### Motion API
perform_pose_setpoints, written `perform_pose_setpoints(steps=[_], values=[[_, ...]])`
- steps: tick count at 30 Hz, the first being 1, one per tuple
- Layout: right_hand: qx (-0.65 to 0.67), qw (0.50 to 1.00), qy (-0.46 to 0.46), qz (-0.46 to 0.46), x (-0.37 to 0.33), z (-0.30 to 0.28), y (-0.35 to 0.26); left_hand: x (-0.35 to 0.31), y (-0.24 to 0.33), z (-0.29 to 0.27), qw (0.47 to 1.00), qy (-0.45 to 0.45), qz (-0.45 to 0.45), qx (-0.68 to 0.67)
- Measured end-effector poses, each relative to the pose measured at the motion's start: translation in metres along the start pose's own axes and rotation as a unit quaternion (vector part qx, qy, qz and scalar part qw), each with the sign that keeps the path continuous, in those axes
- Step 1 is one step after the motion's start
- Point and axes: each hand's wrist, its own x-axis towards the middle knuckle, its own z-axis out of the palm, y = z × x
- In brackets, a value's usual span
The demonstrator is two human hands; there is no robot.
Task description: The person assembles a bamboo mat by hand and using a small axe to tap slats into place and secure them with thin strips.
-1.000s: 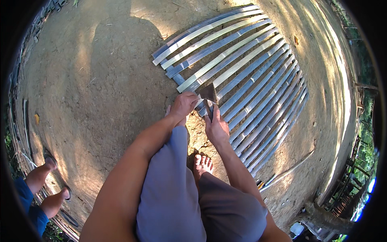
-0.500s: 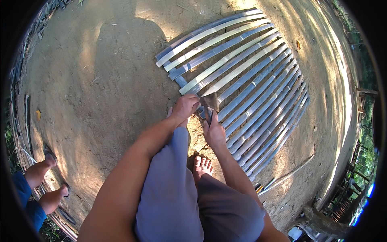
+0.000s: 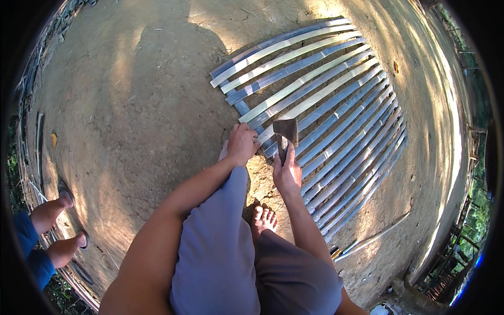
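Observation:
Split bamboo strips, some grey and some pale, lie side by side on the ground in a fan-like row. Under their near-left ends runs a grey crosspiece. My left hand is closed at the near end of a pale bamboo strip, its fingertips curled on that end. My right hand grips the handle of a broad, dark-bladed chopping knife. Its blade stands just right of my left fingers, over the strips. My left palm and thumb are mostly hidden.
My bare foot rests on the dirt below the strips. Another person's legs stand at the far left. Loose thin sticks lie at the lower right. Poles line the left edge.
The chopping knife and my right hand have shifted slightly right, away from my left fingers. The pale strip's near end now shows between them. The whole view has shifted slightly.

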Motion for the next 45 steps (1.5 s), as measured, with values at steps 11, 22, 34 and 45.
perform_pose_setpoints(steps=[11,22,34,45], values=[[0.026,0.998,0.044,-0.034,-0.014,0.014,0.014,0.019,0.011,-0.01,0.978,-0.091,-0.145,0.121],[0.047,0.998,0.029,0.015,-0.025,-0.002,0.015,0.027,-0.002,-0.008,0.972,-0.148,-0.108,0.144],[0.083,0.994,0.058,0.052,-0.052,-0.003,0.023,0.025,-0.021,0.014,0.923,-0.21,-0.282,-0.158],[0.044,0.999,-0.005,0.026,-0.036,0.005,0.012,0.017,-0.02,0.023,0.85,-0.157,-0.386,-0.322]])
